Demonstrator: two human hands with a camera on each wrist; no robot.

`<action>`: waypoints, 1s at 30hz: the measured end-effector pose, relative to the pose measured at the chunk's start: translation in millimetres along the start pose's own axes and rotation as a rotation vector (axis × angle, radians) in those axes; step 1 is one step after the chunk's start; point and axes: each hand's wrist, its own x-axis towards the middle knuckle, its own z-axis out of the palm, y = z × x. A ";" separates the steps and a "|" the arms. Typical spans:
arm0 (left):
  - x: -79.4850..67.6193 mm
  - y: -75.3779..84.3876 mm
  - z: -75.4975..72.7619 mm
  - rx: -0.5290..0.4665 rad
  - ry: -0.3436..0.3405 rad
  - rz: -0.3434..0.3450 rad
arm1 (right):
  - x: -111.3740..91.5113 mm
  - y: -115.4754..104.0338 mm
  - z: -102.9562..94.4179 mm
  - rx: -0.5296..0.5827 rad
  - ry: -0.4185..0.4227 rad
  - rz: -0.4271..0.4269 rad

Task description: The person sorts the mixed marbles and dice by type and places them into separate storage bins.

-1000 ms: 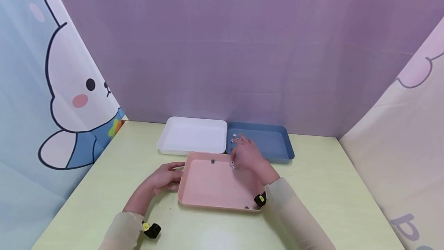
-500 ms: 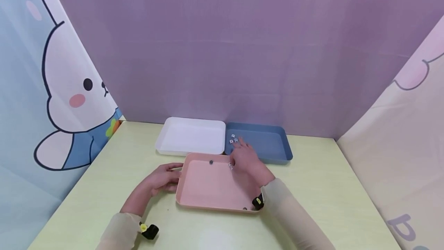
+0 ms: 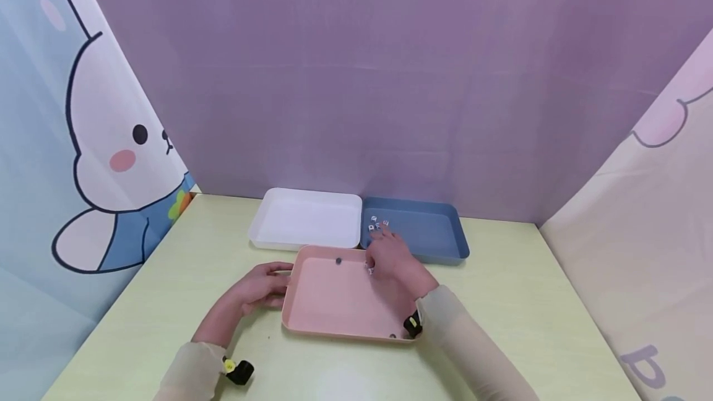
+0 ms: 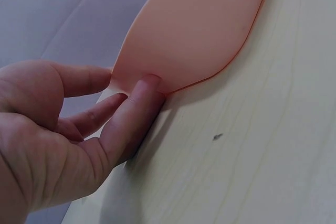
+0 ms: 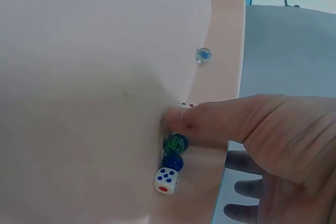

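Observation:
A pink tray lies on the table, with my left hand beside its left wall. In the left wrist view, the thumb and fingers touch the tray's end, extended rather than wrapped round it. My right hand reaches over the tray's far wall. Its thumb and fingers pinch a white die, mostly covered by the thumb. Beside it in the tray lie a green marble, a dark blue marble and another white die. A clear marble sits apart by the same wall.
Behind the pink tray stand a white tray and a blue tray, side by side. Several white dice lie at the blue tray's left end. One more marble is near the pink tray's front right corner. A purple curtain hangs behind.
My right hand has drawn slightly back towards the pink tray, and its fingers have moved down among the dice. More dice show in the blue tray. My left hand stays at the tray's side.

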 end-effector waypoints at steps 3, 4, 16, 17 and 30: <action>0.1 -0.1 -0.2 0.011 -0.007 0.005 | 1.0 0.4 1.7 -0.010 -0.025 0.000; 0.3 -0.2 -0.2 0.013 -0.008 0.005 | 1.2 0.6 2.4 -0.008 -0.032 0.003; 1.5 3.1 1.3 0.001 0.000 0.003 | -2.7 8.4 -6.7 0.234 -0.020 -0.061; 1.4 3.6 1.0 0.001 -0.003 0.005 | -2.6 9.5 -7.9 0.259 -0.018 -0.078; 0.7 6.7 1.4 0.004 -0.012 0.006 | -5.8 25.2 -26.4 0.650 -0.008 -0.186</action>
